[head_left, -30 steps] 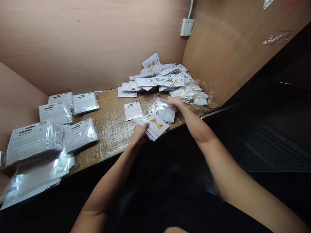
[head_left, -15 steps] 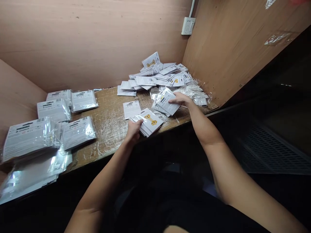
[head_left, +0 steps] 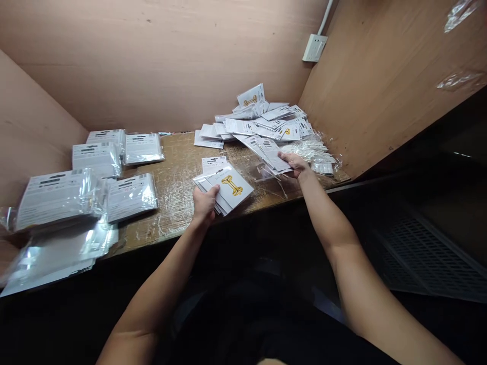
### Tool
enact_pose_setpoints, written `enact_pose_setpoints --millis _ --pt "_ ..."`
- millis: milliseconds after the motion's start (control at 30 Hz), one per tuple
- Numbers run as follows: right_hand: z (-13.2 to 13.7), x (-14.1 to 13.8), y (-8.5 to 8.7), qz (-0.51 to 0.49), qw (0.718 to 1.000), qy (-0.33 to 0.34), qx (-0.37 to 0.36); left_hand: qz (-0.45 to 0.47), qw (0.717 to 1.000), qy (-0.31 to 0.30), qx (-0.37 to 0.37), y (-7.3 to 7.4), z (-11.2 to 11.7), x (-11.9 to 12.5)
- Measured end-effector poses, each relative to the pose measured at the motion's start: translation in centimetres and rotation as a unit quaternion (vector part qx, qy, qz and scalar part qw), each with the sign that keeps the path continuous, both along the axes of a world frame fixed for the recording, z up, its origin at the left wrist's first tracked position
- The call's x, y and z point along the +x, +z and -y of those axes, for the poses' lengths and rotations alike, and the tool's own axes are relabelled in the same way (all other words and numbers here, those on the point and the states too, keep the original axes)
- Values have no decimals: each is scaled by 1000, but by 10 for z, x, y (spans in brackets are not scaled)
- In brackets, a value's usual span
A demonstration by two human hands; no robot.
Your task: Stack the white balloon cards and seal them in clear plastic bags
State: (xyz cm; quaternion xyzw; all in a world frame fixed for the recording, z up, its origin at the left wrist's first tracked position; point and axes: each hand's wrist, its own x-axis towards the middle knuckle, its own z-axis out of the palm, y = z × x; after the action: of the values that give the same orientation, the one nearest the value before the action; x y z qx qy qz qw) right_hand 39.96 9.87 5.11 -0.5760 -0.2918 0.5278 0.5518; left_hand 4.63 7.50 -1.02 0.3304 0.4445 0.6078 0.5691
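Fanned out in my left hand [head_left: 204, 202] are several flat white packets [head_left: 233, 186], the top one printed with a gold letter I; my thumb presses on them near the table's front edge. Behind them a white packet [head_left: 214, 162] lies partly covered on the table. My right hand [head_left: 294, 163] is closed on several more flat packets [head_left: 271, 152], text side up, at the near side of a loose packet pile [head_left: 243, 125]. A clear plastic piece [head_left: 264, 172] lies below that hand. Thin white strips [head_left: 310, 150] are heaped just right of it.
Bagged stacks of packets [head_left: 131, 196] stand at the left of the cardboard-covered table [head_left: 171, 203], with clear plastic bags [head_left: 64, 253] at the front left corner. Wooden panels enclose the back and sides. A wall socket [head_left: 315, 48] sits in the back right corner.
My right hand and its packets have moved away from the left-hand packets, toward the loose pile. My left hand still grips its fan. The camera view has shifted slightly.
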Motion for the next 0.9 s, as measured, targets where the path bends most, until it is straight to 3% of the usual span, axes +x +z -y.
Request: enact_pose_setpoints --millis 100,167,333,467,600,700,767,833,900 --pt "11 -30 -3 -49 993 -5 103 -25 988 117 98 11 -5 -19" --pt "15 -48 -4 -59 989 5 137 -43 979 138 142 19 -10 -32" --pt "4 -96 -12 -10 977 81 198 -19 985 64 161 22 -24 -32" --pt "-5 -144 -20 147 950 102 256 85 988 17 131 19 -24 -13" --pt "2 -177 -24 310 899 132 279 21 986 19 167 21 -20 0" --pt "-2 -174 -20 362 880 139 274 -17 984 41 173 21 -28 0" --pt "-16 -156 -12 385 884 95 247 -6 984 84 160 19 -38 -10" --pt "-35 -130 0 445 875 61 180 20 979 140 150 15 -46 -28" --pt "-55 -107 13 530 838 84 99 56 968 200 141 12 -47 -52"
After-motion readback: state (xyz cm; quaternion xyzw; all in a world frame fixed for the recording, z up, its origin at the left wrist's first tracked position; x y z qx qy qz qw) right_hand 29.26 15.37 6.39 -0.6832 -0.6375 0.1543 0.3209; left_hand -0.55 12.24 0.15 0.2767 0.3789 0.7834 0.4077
